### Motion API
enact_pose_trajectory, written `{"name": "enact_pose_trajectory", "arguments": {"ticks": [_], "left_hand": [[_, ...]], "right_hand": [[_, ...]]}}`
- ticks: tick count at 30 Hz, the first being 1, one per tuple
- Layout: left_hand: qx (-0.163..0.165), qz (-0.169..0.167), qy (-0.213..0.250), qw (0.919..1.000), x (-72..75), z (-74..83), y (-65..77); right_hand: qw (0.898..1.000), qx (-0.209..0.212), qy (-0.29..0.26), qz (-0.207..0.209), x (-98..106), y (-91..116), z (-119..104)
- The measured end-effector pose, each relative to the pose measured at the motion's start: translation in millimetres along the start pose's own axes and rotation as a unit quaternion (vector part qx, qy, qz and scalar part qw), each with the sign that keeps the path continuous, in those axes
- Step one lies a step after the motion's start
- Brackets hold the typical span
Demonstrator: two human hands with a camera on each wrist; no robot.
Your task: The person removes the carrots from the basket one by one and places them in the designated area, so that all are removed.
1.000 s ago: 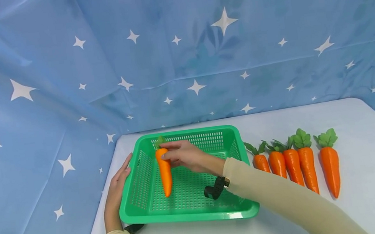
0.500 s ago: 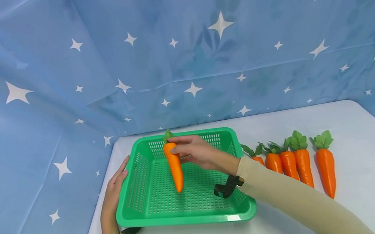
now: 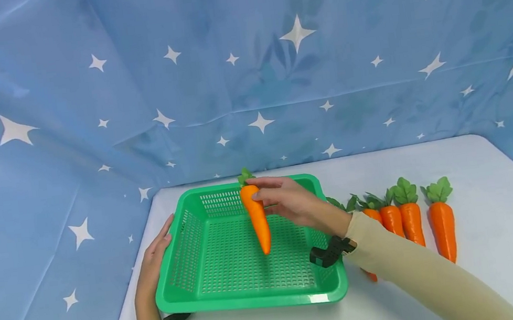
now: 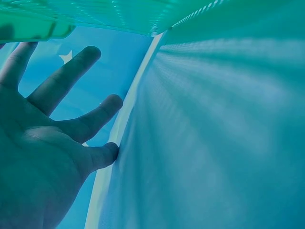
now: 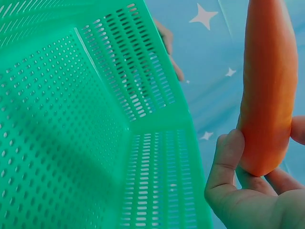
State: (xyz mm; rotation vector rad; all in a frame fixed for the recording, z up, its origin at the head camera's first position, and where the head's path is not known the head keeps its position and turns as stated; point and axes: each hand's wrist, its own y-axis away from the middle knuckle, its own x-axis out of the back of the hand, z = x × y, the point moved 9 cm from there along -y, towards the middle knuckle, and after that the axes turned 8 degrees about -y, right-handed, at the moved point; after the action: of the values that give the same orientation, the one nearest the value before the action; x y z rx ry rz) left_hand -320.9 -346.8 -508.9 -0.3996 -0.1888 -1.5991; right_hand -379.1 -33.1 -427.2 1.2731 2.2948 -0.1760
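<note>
My right hand (image 3: 285, 203) pinches an orange toy carrot (image 3: 256, 218) near its green leafy top, holding it tip-down above the middle of the green mesh basket (image 3: 185, 247). In the right wrist view the carrot (image 5: 267, 86) sits between thumb and fingers (image 5: 228, 162) over the basket's perforated wall (image 5: 119, 119). My left hand (image 3: 152, 264) lies flat with straight fingers against the basket's left outer wall; the left wrist view shows those fingers (image 4: 90, 119) spread beside the wall (image 4: 214, 133).
Several more toy carrots (image 3: 410, 216) lie in a row on the white table (image 3: 505, 216) right of the basket, partly behind my right sleeve. A blue star-patterned cloth (image 3: 246, 66) hangs behind and along the left side.
My right hand has carried the carrot up and to the right, from the basket's left part to above its middle. The left hand has stayed against the basket's side.
</note>
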Motion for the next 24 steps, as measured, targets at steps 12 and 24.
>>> {"name": "enact_pose_trajectory", "arguments": {"ticks": [12, 24], "left_hand": [[-0.014, -0.005, 0.016, 0.9998, -2.2, 1.3, 0.0], [-0.012, -0.006, 0.02, 0.9997, -3.4, 4.3, 0.5]], "right_hand": [[1.0, 0.011, 0.015, 0.006, 27, 18, -15], [0.999, 0.02, 0.022, 0.026, 60, 36, -26]]}}
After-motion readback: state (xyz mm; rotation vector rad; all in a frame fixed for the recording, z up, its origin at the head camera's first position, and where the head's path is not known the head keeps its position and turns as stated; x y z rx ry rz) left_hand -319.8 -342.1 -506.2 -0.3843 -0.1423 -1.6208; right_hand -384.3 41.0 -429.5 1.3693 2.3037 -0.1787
